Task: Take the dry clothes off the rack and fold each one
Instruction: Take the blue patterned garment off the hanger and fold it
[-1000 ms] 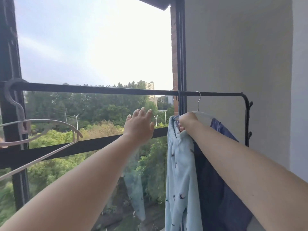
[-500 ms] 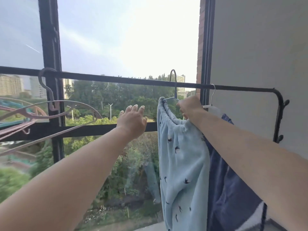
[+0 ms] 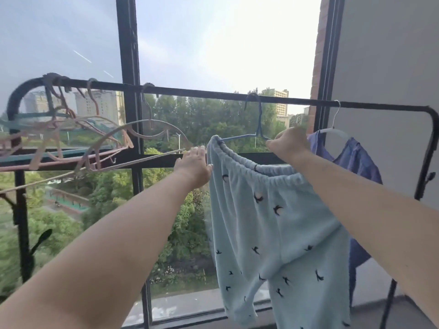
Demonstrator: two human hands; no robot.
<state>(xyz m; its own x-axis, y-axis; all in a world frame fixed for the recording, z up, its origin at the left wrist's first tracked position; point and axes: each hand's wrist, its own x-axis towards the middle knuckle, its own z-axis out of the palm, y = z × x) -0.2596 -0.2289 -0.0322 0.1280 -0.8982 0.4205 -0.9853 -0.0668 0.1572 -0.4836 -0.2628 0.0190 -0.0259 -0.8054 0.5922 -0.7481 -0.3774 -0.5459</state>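
At the rack's (image 3: 213,94) left end the empty hangers (image 3: 71,138) are a smear, too blurred for us to count. We cannot tell whether the left hand (image 3: 193,167) grips the pale blue trousers (image 3: 273,233), whose legs the bottom edge cuts off. The right hand's (image 3: 288,146) fingers curl on the waistband out of our sight, and its forearm covers part of the dark blue garment (image 3: 358,160).

Left hand (image 3: 193,166) outstretched, right hand (image 3: 288,146) clenched
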